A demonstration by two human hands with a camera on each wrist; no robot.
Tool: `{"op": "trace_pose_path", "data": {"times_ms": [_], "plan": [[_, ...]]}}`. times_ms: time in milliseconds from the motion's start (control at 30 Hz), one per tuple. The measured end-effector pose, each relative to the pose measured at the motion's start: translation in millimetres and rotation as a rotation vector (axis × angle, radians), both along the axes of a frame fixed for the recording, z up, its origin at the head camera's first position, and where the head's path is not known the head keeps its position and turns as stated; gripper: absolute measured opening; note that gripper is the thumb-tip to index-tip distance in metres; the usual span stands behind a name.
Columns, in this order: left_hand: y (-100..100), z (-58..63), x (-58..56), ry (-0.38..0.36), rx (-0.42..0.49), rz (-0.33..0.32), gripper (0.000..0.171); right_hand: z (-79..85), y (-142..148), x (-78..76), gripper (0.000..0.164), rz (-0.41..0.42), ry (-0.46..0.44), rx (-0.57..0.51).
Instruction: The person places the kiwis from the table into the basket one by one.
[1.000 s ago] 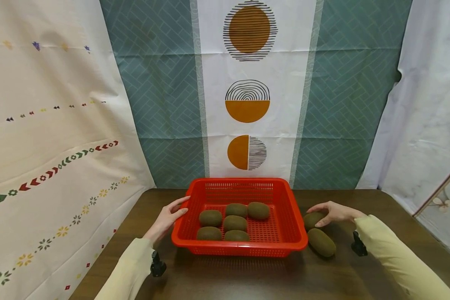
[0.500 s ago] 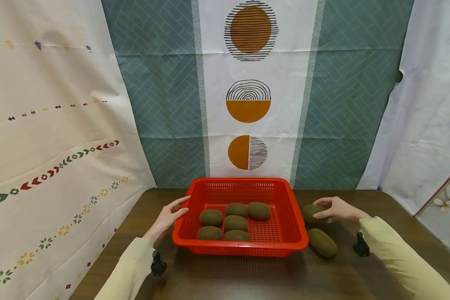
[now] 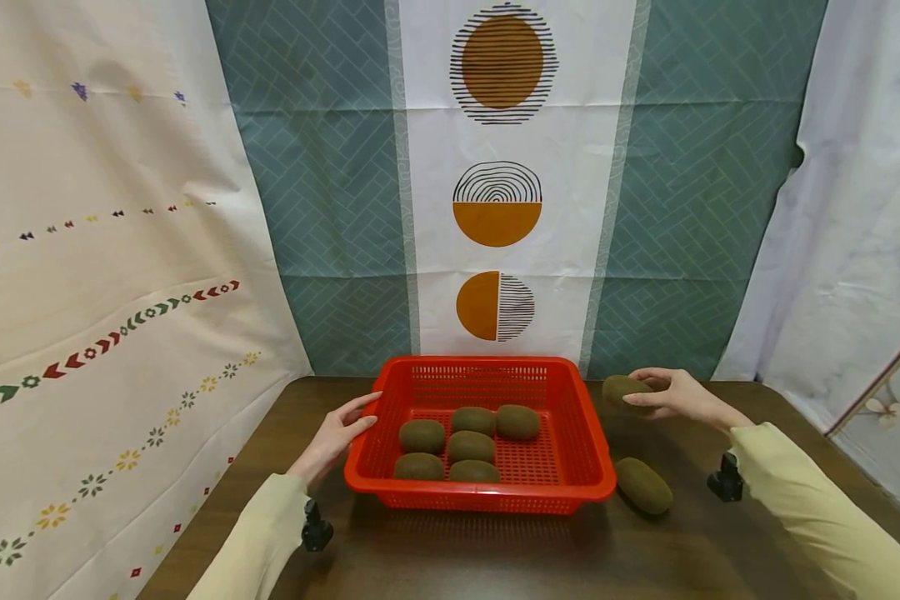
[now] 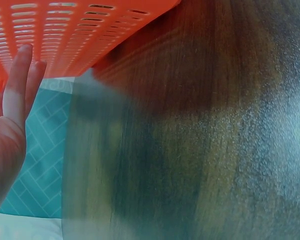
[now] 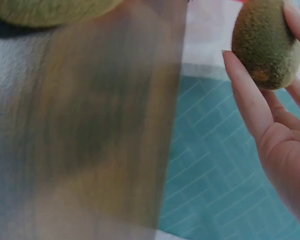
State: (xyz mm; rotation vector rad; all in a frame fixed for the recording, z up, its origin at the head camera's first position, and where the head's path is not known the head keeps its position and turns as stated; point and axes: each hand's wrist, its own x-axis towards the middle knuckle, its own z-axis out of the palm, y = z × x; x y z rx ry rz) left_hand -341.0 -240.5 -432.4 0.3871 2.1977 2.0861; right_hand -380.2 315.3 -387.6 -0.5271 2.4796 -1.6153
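Note:
Off the table, to the right of the red plastic basket, my right hand holds a brown fuzzy kiwi between thumb and fingers. The right wrist view shows this kiwi gripped near the fingertips. A second kiwi lies on the table beside the basket's right wall. My left hand touches the basket's left side near the rim. Its fingers stretch fairly straight along the outside of the slotted wall in the left wrist view. Several kiwis lie inside the basket, mostly toward its left.
Everything stands on a dark brown wooden table. Behind it hangs a teal and white patterned cloth, with a light embroidered cloth at the left and a marbled pale cloth at the right.
My right hand has taken hold of the farther kiwi on the right and raised it up from the table. The left hand and the basket have stayed in place.

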Motion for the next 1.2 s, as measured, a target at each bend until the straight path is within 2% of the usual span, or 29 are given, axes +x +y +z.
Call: {"op": "trace_pose_path", "data": {"times_ms": [267, 600, 733, 833, 933, 1200], "plan": [[0.7, 0.7, -1.6, -0.002, -0.007, 0.003, 0.053, 25.5, -21.0, 2.3, 0.062, -0.015, 0.072, -0.035], [1.6, 0.6, -0.9, -0.002, -0.006, 0.003, 0.053, 53.2, -73.8, 15.1, 0.062, 0.056, 0.033, -0.023], [2.0, 1.6, 0.7, -0.006, -0.006, 0.015, 0.052, 59.8, -96.9, 16.6, 0.062, 0.078, 0.048, 0.047], [2.1, 1.9, 1.5, -0.009, -0.002, 0.020, 0.052, 61.7, -113.4, 16.8, 0.060, 0.087, 0.071, 0.104], [1.8, 1.8, 1.8, -0.007, -0.005, 0.017, 0.052, 61.0, -129.0, 16.4, 0.057, 0.107, 0.075, 0.117], [0.3, 0.5, 1.8, 0.008, -0.018, 0.007, 0.051, 44.5, -158.6, 10.1, 0.048, 0.142, 0.042, 0.165]]}}
